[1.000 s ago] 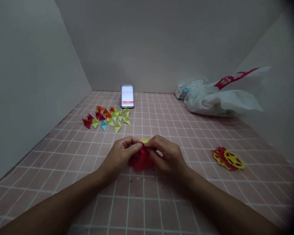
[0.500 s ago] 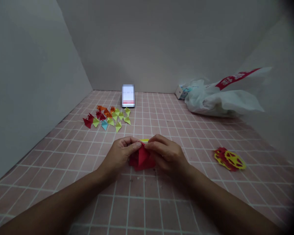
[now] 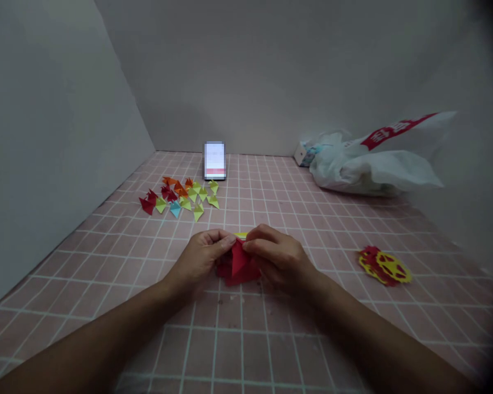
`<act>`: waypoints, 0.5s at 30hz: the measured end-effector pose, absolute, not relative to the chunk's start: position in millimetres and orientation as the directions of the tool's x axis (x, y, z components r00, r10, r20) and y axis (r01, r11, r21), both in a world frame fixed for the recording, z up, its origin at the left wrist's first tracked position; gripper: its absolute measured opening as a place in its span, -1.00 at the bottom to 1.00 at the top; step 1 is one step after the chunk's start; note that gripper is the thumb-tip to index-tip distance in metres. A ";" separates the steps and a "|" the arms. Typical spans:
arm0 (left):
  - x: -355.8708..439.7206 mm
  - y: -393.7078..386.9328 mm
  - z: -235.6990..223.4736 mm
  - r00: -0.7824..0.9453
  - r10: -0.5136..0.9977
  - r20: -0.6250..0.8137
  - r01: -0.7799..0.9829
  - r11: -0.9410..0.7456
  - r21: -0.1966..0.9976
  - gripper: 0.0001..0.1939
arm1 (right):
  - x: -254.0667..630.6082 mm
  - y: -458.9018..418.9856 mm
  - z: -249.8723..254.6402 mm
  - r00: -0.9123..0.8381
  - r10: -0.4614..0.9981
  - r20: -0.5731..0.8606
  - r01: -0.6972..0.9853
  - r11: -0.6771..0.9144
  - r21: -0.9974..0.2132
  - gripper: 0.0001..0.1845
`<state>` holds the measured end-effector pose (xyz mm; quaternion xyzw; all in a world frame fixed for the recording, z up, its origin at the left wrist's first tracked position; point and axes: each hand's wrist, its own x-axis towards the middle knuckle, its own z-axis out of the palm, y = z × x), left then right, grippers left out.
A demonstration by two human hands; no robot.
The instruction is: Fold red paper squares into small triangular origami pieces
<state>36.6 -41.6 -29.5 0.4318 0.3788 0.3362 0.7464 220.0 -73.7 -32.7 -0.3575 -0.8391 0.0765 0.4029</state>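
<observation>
A folded piece of red paper (image 3: 243,267) is pinched between my two hands, close to the middle of the view. My left hand (image 3: 203,254) grips its upper left edge with thumb and fingers. From the other side, my right hand (image 3: 281,254) pinches the paper near its top, with the fingers curled. Just behind the red paper a strip of yellow paper (image 3: 241,236) shows between the fingertips; most of it is hidden. Beneath the hands, more red paper lies low over the table, partly covered by the fingers.
Several small folded paper figures (image 3: 184,203) in red, orange, yellow-green and blue stand at the back left. A phone (image 3: 215,160) leans upright near the wall. Red and yellow paper cut-outs (image 3: 388,268) lie at right. A white plastic bag (image 3: 361,169) rests beside a small box (image 3: 302,154).
Both hands keep nearly the same place. My right fingers have shifted very slightly left on the red paper's top edge. Everything else stays where it was.
</observation>
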 end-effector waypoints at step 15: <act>35.6 -47.1 -26.1 0.302 0.948 0.098 0.021 -0.109 0.994 -0.82 | 207.9 -78.3 -41.9 0.104 0.896 0.431 0.367 0.368 -0.854 -0.89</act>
